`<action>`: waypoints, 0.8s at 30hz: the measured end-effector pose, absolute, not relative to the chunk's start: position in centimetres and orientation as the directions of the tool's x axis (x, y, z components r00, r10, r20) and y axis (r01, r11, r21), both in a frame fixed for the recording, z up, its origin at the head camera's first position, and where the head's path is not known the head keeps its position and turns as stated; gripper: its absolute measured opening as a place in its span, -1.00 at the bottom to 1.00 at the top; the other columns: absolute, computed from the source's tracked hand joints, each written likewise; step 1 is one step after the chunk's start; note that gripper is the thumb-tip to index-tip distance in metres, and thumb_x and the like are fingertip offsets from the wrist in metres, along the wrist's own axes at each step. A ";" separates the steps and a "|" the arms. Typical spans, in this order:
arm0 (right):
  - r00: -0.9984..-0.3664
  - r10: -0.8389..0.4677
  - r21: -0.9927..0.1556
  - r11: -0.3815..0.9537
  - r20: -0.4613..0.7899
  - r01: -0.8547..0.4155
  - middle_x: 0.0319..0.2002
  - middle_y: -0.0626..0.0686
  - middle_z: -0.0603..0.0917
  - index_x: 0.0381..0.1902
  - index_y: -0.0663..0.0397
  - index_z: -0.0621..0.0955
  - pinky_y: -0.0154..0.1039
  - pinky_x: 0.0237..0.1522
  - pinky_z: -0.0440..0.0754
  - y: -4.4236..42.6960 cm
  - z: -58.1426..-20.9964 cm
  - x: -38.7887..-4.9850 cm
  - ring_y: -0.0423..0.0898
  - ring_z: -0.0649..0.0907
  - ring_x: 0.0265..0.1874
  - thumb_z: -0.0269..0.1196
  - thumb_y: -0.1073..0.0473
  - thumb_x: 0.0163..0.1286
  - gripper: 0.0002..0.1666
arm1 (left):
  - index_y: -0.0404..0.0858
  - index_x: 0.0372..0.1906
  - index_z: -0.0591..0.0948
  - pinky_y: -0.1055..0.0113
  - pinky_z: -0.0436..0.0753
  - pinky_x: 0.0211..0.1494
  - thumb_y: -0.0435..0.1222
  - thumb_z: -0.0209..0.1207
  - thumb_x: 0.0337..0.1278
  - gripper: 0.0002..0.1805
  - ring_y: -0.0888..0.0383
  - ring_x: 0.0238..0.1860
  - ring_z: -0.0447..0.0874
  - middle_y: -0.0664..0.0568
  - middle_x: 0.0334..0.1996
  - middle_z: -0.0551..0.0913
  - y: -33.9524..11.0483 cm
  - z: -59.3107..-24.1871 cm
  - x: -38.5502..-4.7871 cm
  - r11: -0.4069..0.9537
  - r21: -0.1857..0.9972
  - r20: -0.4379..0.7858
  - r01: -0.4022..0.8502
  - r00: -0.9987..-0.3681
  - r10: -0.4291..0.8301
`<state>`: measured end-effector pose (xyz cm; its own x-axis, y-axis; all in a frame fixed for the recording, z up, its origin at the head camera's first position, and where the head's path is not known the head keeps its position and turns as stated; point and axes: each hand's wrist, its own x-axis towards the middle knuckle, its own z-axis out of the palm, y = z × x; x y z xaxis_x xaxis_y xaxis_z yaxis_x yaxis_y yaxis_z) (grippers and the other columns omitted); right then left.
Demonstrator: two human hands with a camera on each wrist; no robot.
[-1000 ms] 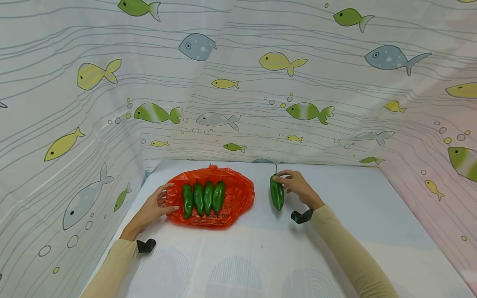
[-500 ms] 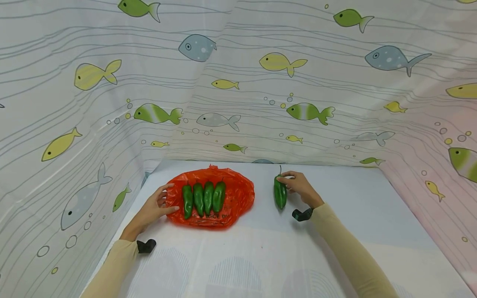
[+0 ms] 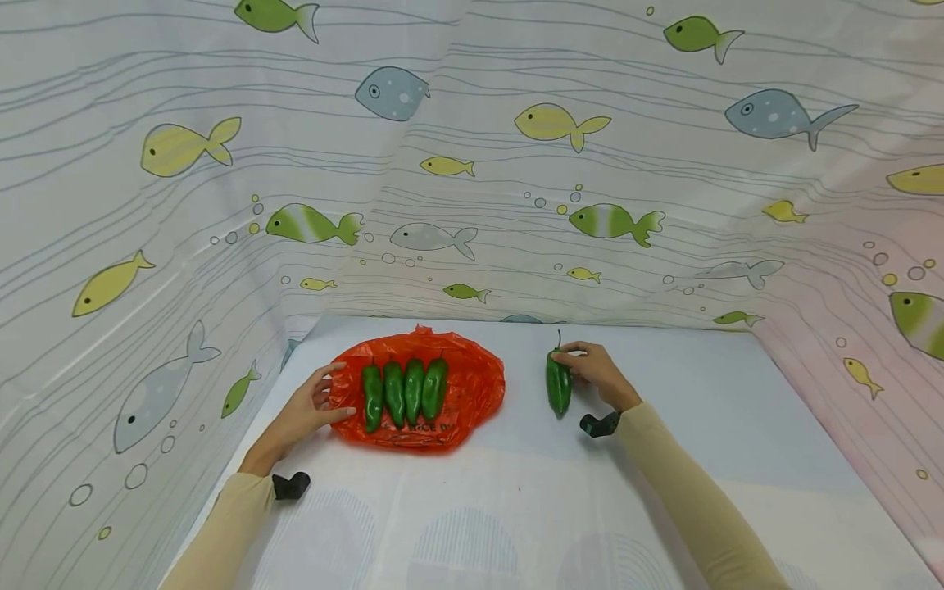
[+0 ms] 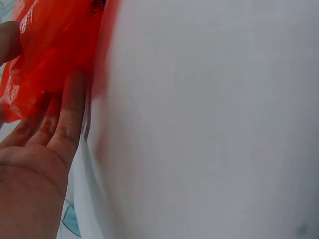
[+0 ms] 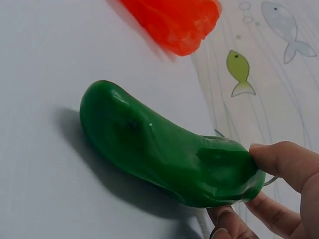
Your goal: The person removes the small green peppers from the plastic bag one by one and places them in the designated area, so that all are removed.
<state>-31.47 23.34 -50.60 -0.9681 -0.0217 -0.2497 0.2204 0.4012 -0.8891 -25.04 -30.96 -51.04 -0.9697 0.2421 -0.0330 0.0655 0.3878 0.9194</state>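
Note:
A glossy green pepper with a thin stem is in my right hand. Thumb and fingers pinch it near the stem end, and in the right wrist view the pepper is close above the white surface, casting a shadow. On the left lies a crumpled red plastic bag, with several more green peppers side by side on it, stems pointing away. My left hand touches the bag's left edge, thumb and fingers spread wide. In the left wrist view, fairly straight fingers rest against the red plastic.
White covering with pale arch patterns lies over the table. Behind and on both sides rise fabric walls printed with fish. Small black cameras sit at the wrists. Bare table separates the bag from the right hand.
My right hand has shifted slightly right with the pepper, which now sits a bit farther from the bag. The left hand, the bag and the peppers on it have stayed in place.

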 end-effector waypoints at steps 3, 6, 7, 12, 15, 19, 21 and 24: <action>-0.967 -0.020 -0.884 0.411 -0.253 0.223 -0.11 0.08 0.60 0.27 0.08 0.58 -0.23 -0.24 0.52 23.3 -50.8 -31.5 -0.03 0.53 -0.26 0.35 -0.19 0.42 -0.36 | -0.11 0.58 0.15 0.40 0.61 0.11 -0.26 0.46 0.18 -0.03 -0.30 0.31 0.45 -0.33 0.39 0.34 -31.0 -51.0 -25.0 0.388 0.919 -0.028 0.070 -0.970 0.242; -0.967 -0.017 -0.882 0.416 -0.253 0.224 -0.11 0.09 0.57 0.28 0.08 0.57 -0.24 -0.25 0.51 23.3 -50.9 -31.5 -0.02 0.52 -0.26 0.33 -0.18 0.44 -0.36 | -0.12 0.58 0.16 0.40 0.60 0.11 -0.28 0.46 0.18 -0.04 -0.30 0.30 0.45 -0.34 0.38 0.34 -31.0 -51.1 -25.1 0.379 0.922 -0.018 0.081 -0.968 0.251; -0.968 -0.018 -0.881 0.418 -0.251 0.221 -0.10 0.10 0.57 0.29 0.09 0.57 -0.24 -0.26 0.51 23.3 -51.0 -31.5 -0.02 0.51 -0.25 0.33 -0.18 0.44 -0.36 | -0.12 0.58 0.17 0.41 0.59 0.10 -0.29 0.46 0.18 -0.05 -0.30 0.30 0.45 -0.34 0.38 0.34 -31.0 -51.1 -25.1 0.377 0.922 -0.016 0.083 -0.967 0.253; -0.971 -0.011 -0.878 0.431 -0.237 0.210 -0.07 0.10 0.59 0.26 0.08 0.59 -0.25 -0.27 0.53 23.2 -51.2 -31.5 -0.02 0.53 -0.24 0.32 -0.20 0.44 -0.37 | -0.12 0.58 0.17 0.38 0.61 0.10 -0.30 0.46 0.18 -0.05 -0.29 0.28 0.46 -0.33 0.37 0.34 -31.0 -51.2 -25.0 0.384 0.920 -0.019 0.078 -0.970 0.242; -0.972 -0.008 -0.874 0.438 -0.236 0.209 -0.09 0.10 0.60 0.26 0.09 0.60 -0.25 -0.28 0.54 23.2 -51.3 -31.5 -0.03 0.54 -0.28 0.32 -0.19 0.44 -0.38 | -0.12 0.58 0.17 0.32 0.62 0.13 -0.29 0.46 0.18 -0.05 -0.28 0.28 0.47 -0.33 0.38 0.34 -31.0 -51.2 -24.9 0.400 0.914 -0.030 0.066 -0.973 0.229; -0.971 -0.008 -0.877 0.430 -0.240 0.213 -0.12 0.09 0.61 0.28 0.14 0.59 -0.24 -0.29 0.55 23.3 -51.3 -31.4 -0.04 0.55 -0.30 0.31 -0.17 0.47 -0.37 | -0.11 0.57 0.17 0.29 0.62 0.14 -0.29 0.46 0.18 -0.05 -0.26 0.28 0.47 -0.32 0.38 0.35 -30.9 -51.1 -24.9 0.405 0.913 -0.044 0.051 -0.974 0.222; -0.972 -0.008 -0.882 0.421 -0.235 0.210 -0.13 0.10 0.62 0.30 0.17 0.57 -0.24 -0.29 0.56 23.4 -51.2 -31.3 -0.05 0.55 -0.31 0.29 -0.15 0.49 -0.37 | -0.11 0.57 0.17 0.31 0.62 0.13 -0.29 0.46 0.18 -0.05 -0.25 0.28 0.48 -0.32 0.38 0.35 -30.9 -51.0 -24.9 0.400 0.915 -0.038 0.058 -0.973 0.229; -0.974 -0.007 -0.891 0.405 -0.226 0.203 -0.12 0.11 0.64 0.31 0.20 0.55 -0.24 -0.29 0.58 23.6 -51.0 -31.2 -0.05 0.58 -0.31 0.28 -0.13 0.50 -0.36 | -0.13 0.57 0.17 0.36 0.62 0.10 -0.30 0.46 0.17 -0.05 -0.25 0.26 0.49 -0.33 0.37 0.36 -30.8 -50.9 -25.0 0.387 0.919 -0.021 0.076 -0.971 0.240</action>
